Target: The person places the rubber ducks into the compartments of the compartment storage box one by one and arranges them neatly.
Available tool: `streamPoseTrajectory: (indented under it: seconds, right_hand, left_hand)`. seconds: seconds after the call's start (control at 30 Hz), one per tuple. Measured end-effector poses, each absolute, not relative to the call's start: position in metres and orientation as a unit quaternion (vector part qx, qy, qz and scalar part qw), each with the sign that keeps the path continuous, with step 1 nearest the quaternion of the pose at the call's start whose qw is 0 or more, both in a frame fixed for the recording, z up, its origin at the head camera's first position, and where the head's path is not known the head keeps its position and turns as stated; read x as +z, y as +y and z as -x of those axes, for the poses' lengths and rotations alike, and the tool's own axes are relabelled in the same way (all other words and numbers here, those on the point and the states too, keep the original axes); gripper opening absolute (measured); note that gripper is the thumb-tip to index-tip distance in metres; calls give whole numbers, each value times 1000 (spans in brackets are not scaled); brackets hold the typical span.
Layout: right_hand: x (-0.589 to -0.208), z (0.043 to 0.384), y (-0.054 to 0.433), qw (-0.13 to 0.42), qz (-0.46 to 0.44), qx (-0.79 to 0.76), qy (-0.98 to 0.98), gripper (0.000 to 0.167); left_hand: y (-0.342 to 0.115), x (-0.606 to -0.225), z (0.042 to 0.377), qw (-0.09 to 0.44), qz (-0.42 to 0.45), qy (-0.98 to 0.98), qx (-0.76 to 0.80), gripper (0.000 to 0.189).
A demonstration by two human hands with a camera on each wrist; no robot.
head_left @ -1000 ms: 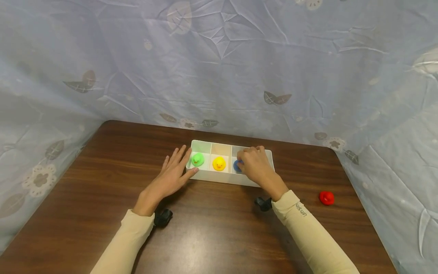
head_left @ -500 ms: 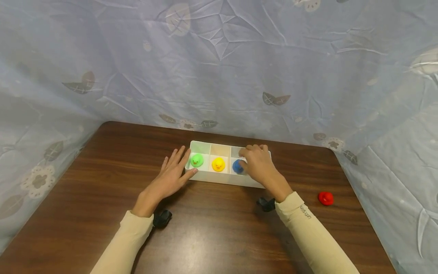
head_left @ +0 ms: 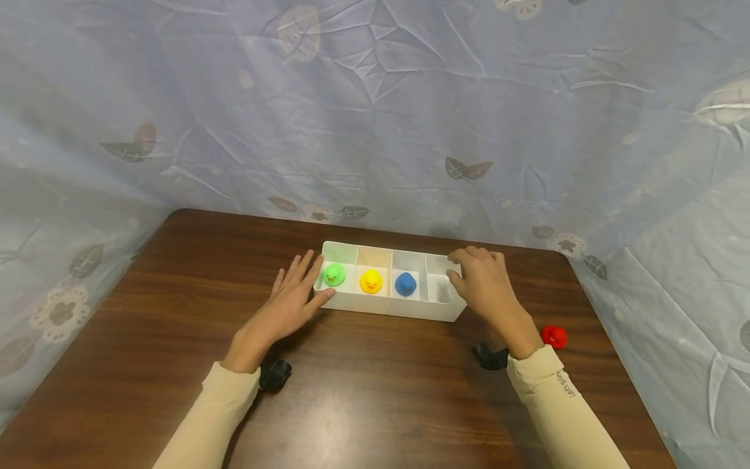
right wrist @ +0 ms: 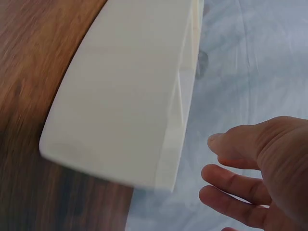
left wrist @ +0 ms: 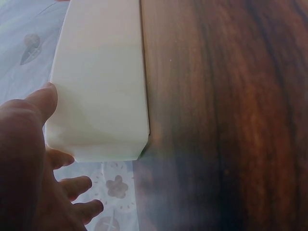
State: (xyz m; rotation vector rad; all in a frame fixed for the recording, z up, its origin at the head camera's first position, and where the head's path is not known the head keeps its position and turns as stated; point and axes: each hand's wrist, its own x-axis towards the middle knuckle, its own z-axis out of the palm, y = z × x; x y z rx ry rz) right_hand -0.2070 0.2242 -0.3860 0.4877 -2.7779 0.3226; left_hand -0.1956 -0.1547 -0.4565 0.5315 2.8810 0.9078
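Note:
A white divided box (head_left: 387, 306) lies across the far part of the table. From left to right its compartments hold a green rubber duck (head_left: 334, 275), a yellow rubber duck (head_left: 371, 281) and a blue rubber duck (head_left: 405, 284); the rightmost compartment has nothing in it. My left hand (head_left: 288, 296) rests with spread fingers at the box's left end, thumb at the front rim. Over the right end hovers my right hand (head_left: 486, 283), fingers relaxed and holding nothing. In the right wrist view its fingers (right wrist: 236, 183) are apart from the box wall.
A red rubber duck (head_left: 554, 337) sits on the brown wooden table (head_left: 363, 391), right of the box and just beyond my right wrist. Patterned grey-blue cloth (head_left: 351, 117) hangs behind the table and along both sides.
My right hand has let go of the blue duck and moved right, out of its compartment to the box's right end. The left hand stays at the left end.

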Motion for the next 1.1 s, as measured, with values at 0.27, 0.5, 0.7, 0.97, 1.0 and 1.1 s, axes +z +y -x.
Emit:
streamPoseTrajectory:
  seconds: [0.27,0.5,0.7,0.97,1.0,1.1]
  right_hand:
    - [-380,186,255,142,-121,129,-974,27]
    - [-379,171,284,149,-91,124,-977,30]
    - [-376,157,310,160,-60,127,-977,31]
    - [-371,142,344,201,-22,154,-967,30]
    - [-371,140,348,202,-17,155,-967,30]
    - [-372,136,359,196,0,157,-968,30]
  left_hand:
    - [-154,-456,196,36,-175,940,292,85]
    - [-155,-457,195,36,-174,941,289,85]
    - [-155,-459,195,36,-173,940,291,85]
    - [-155,-459,196,38,-172,940,293,86]
    - [-155,-458,196,39,-172,940,293,86]
    - [-155,-458,196,40,-173,939,294,86]
